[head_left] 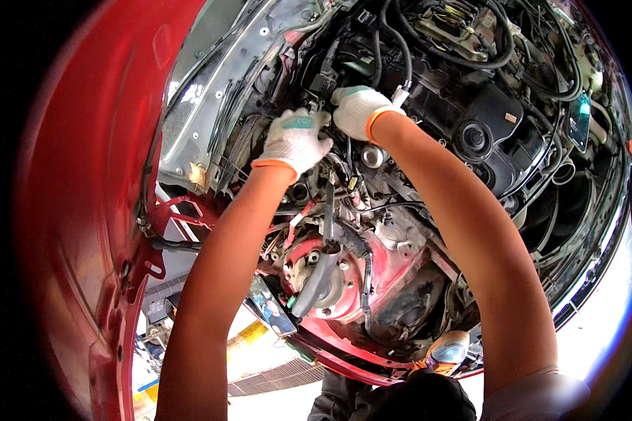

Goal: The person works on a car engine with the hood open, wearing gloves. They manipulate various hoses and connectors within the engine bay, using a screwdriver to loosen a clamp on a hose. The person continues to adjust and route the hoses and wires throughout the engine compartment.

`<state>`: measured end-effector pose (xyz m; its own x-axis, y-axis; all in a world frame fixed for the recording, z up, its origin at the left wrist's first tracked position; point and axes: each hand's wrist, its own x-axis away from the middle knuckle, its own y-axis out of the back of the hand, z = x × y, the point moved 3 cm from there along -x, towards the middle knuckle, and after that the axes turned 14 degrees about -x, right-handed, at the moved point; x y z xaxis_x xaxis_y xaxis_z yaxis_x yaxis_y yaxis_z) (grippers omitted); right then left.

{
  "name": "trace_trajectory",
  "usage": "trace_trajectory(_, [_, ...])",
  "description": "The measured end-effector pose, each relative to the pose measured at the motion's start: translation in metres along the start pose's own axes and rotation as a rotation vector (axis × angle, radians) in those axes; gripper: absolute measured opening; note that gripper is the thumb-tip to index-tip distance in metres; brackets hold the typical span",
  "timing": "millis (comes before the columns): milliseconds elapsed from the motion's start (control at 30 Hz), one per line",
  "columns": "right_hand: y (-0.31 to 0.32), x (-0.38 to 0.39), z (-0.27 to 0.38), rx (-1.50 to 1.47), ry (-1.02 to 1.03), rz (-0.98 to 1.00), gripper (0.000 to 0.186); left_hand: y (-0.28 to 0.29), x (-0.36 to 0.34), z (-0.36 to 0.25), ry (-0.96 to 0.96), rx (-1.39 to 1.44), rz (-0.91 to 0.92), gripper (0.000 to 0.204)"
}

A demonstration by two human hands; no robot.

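My left hand (293, 144), in a white glove, reaches into the engine bay with its fingers curled around small parts near a black bracket (323, 83). My right hand (358, 112), also gloved, is just to its right, fingers bent beside a black hose with a pale end fitting (400, 97). What either hand grips is hidden. Below them a long grey bar (328, 210) runs down to a thick grey sleeve (312, 281) over a red strut mount (347, 288). A round metal fitting (373, 156) sits under my right wrist.
A red body panel (84, 210) fills the left. The black engine cover (488, 133) and hoses occupy the upper right. A glossy rectangular object (579, 123) is at the right rim, another (274, 309) at lower left. A shoe-like grey-and-orange object (448, 351) is at bottom.
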<state>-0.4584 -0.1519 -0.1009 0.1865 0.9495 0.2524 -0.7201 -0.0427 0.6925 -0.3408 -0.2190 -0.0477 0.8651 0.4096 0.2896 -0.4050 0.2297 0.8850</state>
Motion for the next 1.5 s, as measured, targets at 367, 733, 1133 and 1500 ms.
trace_trajectory(367, [0.001,0.015,-0.003,-0.025,-0.186,-0.047,0.028,-0.003,-0.024,-0.002,-0.122,0.008,-0.21,0.019])
trace_trajectory(733, [-0.023,0.014,-0.002,0.303,-0.071,-0.033,0.023,0.003,-0.021,-0.009,-0.171,-0.092,-0.361,0.016])
trace_trajectory(1133, [-0.032,0.014,-0.008,0.233,-0.034,-0.167,0.02,-0.001,-0.032,-0.004,-0.108,0.074,-0.146,0.027])
trace_trajectory(1500, [0.001,-0.002,-0.014,-0.268,0.112,-0.084,0.023,0.005,-0.028,0.004,-0.009,0.245,-0.147,0.036])
